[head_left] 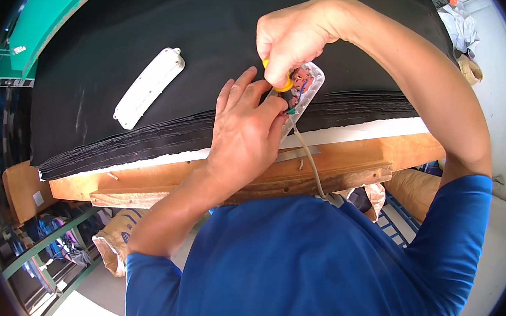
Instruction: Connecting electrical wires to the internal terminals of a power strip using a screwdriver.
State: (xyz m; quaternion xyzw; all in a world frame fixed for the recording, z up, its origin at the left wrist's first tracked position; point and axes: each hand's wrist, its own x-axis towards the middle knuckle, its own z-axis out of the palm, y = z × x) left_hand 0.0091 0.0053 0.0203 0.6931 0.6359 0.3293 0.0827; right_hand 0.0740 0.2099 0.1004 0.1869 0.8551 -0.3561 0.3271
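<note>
Black stacked sheets are covering the wooden table, where an open white casing is lying near the front edge, holding reddish inserts and a blue wire while a pale cable is trailing out. The grip of the right hand is clenching a yellow-handled tool over it; the left hand is overlapping the casing, its grip too hidden to tell. Opening seems done; the inner work is looking unfinished, a white shell lying apart.
</note>
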